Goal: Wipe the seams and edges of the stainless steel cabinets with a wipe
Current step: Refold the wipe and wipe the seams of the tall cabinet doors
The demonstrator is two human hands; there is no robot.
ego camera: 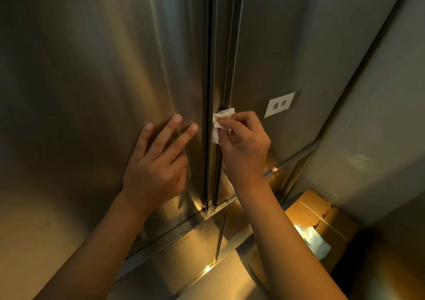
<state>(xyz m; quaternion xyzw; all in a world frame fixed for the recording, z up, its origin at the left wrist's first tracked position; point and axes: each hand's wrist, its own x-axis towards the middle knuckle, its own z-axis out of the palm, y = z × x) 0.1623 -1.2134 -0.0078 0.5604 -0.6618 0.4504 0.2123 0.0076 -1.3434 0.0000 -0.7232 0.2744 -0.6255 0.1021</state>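
Left door point(87, 74) of the stainless steel cabinet: brushed panel, no marks readable. Left hand point(156, 164) lies flat on it, fingers spread, grip released, nothing in it; fingertips point up toward the seam, stopping just short of it. Vertical seam point(210, 69) between the two doors runs just right of the left hand and directly under the right grip. Wipe point(222, 121), white and crumpled, is pressed against the seam and the inner edge of the right door, partly covered by the fingers. Right hand point(243, 148) has its grip clenched on the wipe, thumb and fingers pinching it from the right side, knuckles facing the camera. Right door point(287, 46) carries a white label point(279, 104) with two printed characters, up and right of the grip, apart from it. Below both hands, a horizontal steel ledge point(195, 221) runs under the doors. Down and right of the right forearm: a cardboard box point(322, 214) with tape, something pale and glossy on it, detail not clear.
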